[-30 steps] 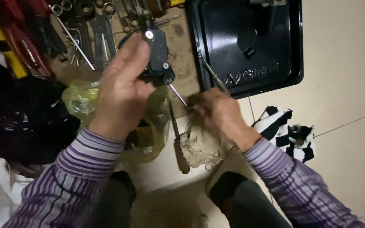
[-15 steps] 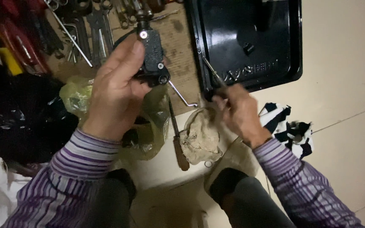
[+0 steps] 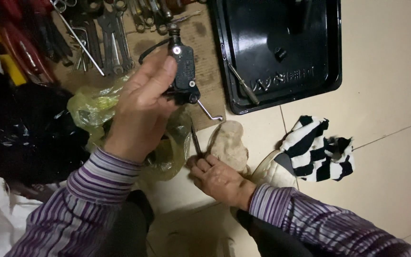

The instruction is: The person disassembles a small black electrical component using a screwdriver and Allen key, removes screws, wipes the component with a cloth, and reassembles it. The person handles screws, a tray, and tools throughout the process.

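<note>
My left hand (image 3: pixel 141 107) holds up a black mechanical part (image 3: pixel 182 71) with a silver bolt head on top and a bent metal pin sticking out below. It hangs over a sheet of cardboard (image 3: pixel 208 45). My right hand (image 3: pixel 220 180) is lower, on the tiled floor, with its fingers curled round the handle of a screwdriver (image 3: pixel 195 141) whose dark shaft points up towards the part. A crumpled beige rag (image 3: pixel 229 143) lies right beside that hand.
A black tray (image 3: pixel 327 52) sits at the top right with a thin metal tool (image 3: pixel 243 86) lying across its front rim. Wrenches (image 3: pixel 115 35) and red-handled tools (image 3: pixel 22 45) lie top left. Also here are a yellow plastic bag (image 3: pixel 93 102), a black bag (image 3: pixel 29 131) and a striped cloth (image 3: pixel 317 152).
My right hand left the thin metal tool at the tray's rim, dropped down and closed on the screwdriver by the rag. The left hand kept the black part, shifting slightly.
</note>
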